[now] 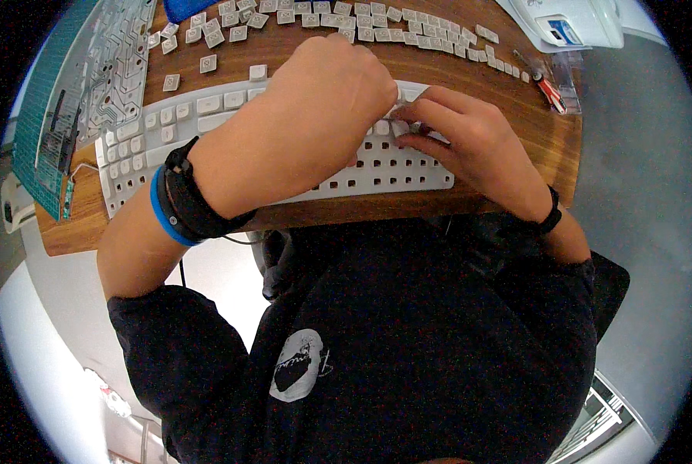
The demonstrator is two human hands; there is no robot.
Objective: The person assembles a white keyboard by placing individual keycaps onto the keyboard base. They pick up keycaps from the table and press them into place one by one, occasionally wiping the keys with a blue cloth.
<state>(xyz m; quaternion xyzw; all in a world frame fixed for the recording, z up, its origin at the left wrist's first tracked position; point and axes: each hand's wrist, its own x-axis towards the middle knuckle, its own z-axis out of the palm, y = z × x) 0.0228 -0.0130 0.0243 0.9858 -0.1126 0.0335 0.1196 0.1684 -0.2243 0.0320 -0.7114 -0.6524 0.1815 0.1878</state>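
A white keyboard (408, 172) lies along the near edge of the wooden table. White keycaps (210, 104) fill much of its far and left parts, while rows of bare square openings show at the near right. My left hand (326, 97) is over the middle of the keyboard, its fingers curled and closed; whatever they grip is hidden. From the right, my right hand (466, 135) meets it, thumb and forefinger closed around a white keycap (399, 128) at the board. The fingertips of both hands are close together there.
Many loose keycaps (373, 35) are spread along the table's far side. A clear sheet with circuit traces (121, 77) and a green cutting mat (40, 147) lie left. A red-and-white tool (549, 96) and a white container (593, 23) are at the far right.
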